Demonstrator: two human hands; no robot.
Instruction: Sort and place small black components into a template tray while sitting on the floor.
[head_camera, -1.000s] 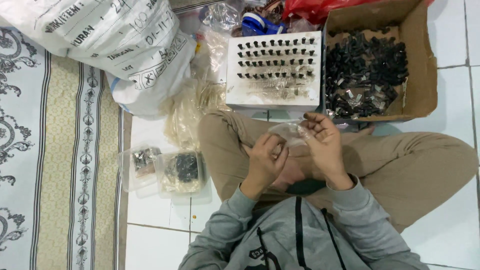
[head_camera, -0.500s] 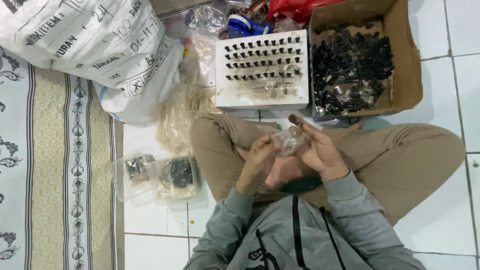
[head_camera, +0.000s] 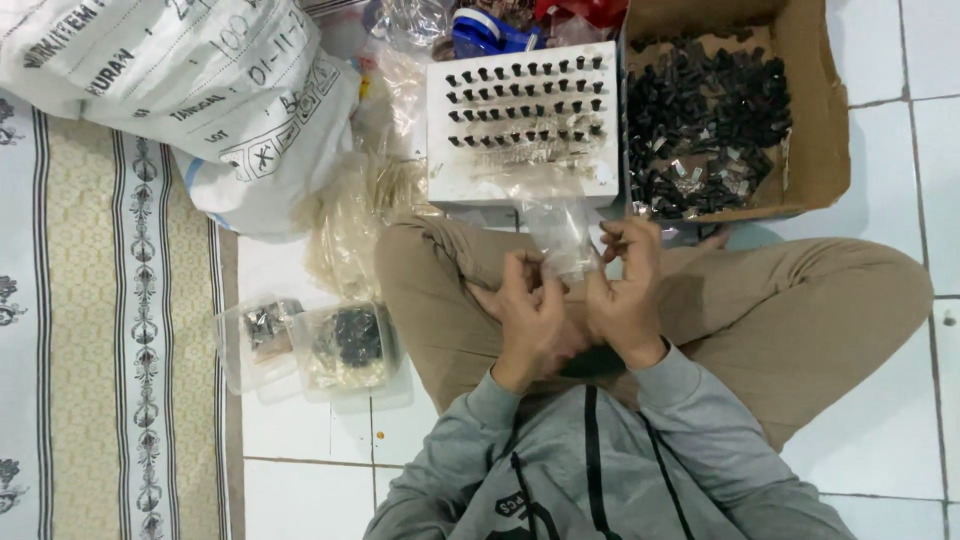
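Note:
Sitting cross-legged on a tiled floor, I hold a small clear plastic bag (head_camera: 560, 235) upright between both hands above my lap. My left hand (head_camera: 525, 310) pinches the bag's lower left side. Fingers curled, my right hand (head_camera: 625, 285) grips its right side. Just beyond the bag stands a white foam block (head_camera: 525, 175) studded with rows of small black parts. To its right a cardboard box (head_camera: 815, 120) holds a heap of black parts (head_camera: 700, 120).
A large white printed sack (head_camera: 180, 90) lies at the upper left on a patterned mat (head_camera: 80, 330). A pile of clear bags (head_camera: 350, 225) and two filled clear packets (head_camera: 310, 345) sit left of my knee. More plastic and a blue object (head_camera: 485, 30) lie behind the block.
The clear bag now stands stretched upward between my hands, where before it was bunched near my fingertips. My hands have drawn closer together on its lower end.

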